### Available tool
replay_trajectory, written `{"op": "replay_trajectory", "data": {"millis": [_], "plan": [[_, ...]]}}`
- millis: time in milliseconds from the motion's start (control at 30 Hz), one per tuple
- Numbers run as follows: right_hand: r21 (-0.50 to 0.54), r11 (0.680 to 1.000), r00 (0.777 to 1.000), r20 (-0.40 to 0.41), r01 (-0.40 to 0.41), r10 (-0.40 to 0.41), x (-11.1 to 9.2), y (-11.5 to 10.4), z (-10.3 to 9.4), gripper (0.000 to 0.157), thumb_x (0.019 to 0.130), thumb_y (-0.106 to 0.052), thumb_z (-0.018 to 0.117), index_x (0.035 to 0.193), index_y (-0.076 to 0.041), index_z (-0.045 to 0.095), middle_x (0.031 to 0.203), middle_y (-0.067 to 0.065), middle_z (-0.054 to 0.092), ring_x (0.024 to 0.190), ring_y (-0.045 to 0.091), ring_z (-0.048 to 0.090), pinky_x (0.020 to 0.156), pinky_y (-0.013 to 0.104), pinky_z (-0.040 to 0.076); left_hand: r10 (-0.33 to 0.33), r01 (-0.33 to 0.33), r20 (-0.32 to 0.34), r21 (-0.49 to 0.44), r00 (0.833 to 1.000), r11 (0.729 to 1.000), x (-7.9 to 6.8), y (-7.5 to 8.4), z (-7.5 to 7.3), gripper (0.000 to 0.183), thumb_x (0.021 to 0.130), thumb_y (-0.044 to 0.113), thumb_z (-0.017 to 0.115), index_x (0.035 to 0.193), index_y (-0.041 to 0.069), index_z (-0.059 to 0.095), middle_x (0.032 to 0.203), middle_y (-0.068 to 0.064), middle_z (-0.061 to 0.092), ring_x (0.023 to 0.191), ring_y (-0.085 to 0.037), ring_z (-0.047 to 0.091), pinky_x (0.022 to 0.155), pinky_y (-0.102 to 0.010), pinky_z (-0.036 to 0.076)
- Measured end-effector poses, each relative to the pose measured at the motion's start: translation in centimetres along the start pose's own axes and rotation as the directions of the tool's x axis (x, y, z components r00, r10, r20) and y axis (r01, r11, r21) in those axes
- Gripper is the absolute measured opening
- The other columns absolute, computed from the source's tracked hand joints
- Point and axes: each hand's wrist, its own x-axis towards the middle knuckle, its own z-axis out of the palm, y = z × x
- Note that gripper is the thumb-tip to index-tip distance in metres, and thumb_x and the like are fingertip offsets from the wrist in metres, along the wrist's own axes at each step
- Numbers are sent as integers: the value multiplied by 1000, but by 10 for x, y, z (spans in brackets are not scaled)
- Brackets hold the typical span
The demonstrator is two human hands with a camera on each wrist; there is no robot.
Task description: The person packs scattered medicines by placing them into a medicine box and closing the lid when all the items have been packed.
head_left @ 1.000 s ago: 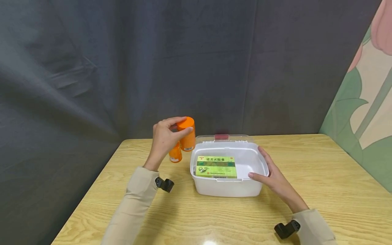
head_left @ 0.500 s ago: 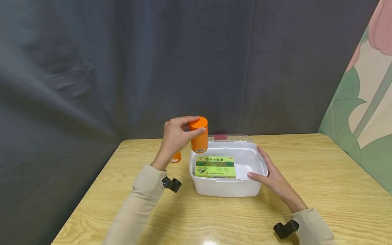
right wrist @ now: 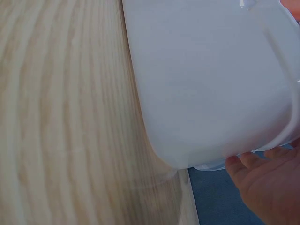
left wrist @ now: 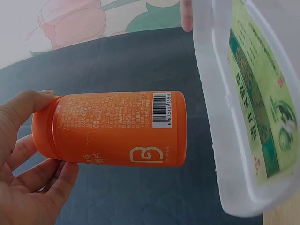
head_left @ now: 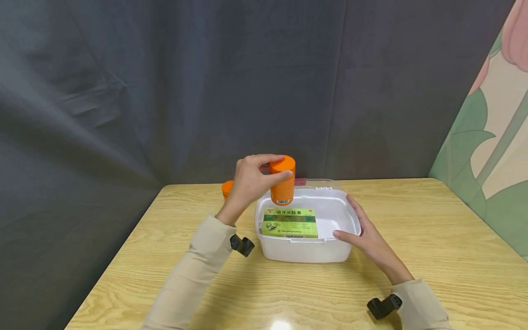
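My left hand (head_left: 252,184) grips an orange pill bottle (head_left: 283,185) by its cap end and holds it upright above the left back part of a white plastic box (head_left: 305,251). In the left wrist view the bottle (left wrist: 117,129) shows a barcode and printed text, with thumb and fingers around its cap. My right hand (head_left: 369,238) holds the box's right end, thumb over the front rim and fingers along the outer side. Inside the box, at the left, lies a green medicine box (head_left: 290,223). The right wrist view shows fingertips against the box wall (right wrist: 211,84).
A second orange bottle (head_left: 227,188) stands on the wooden table (head_left: 181,238), left of the box and partly hidden by my left hand. The box's clear lid (head_left: 323,184) hangs open behind it. A dark curtain (head_left: 264,91) rises at the table's back edge.
My left hand has carried the orange bottle rightward, from beside the second bottle to over the box. My right hand has stayed on the box's right end.
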Motion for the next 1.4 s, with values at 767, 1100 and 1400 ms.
{"op": "replay_trajectory", "data": {"millis": [767,1100,1400], "plan": [[35,999,1000,13,-6,5,-1,0,2,90,80,-12,66,144,-24,4,144,13,14,121,35,27,94,55,26,-65,71,66,-84,996,994,5,8,43,46,66,40,75,106,17,67,95,8,63,76,-3,60,64,-17,48],[28,1000,1000,11,0,-1,0,-1,1,89,80,-12,66,144,-25,5,144,11,13,122,35,26,93,55,27,-40,45,61,-74,997,996,6,11,61,43,67,38,75,104,16,68,92,7,64,71,-1,58,61,-16,48],[35,999,1000,18,-5,4,0,0,1,89,81,-13,66,144,-23,4,146,8,7,126,36,19,93,58,24,-56,61,73,-65,996,996,9,12,77,43,68,37,75,104,16,68,93,8,63,72,-3,57,60,-16,47]]}}
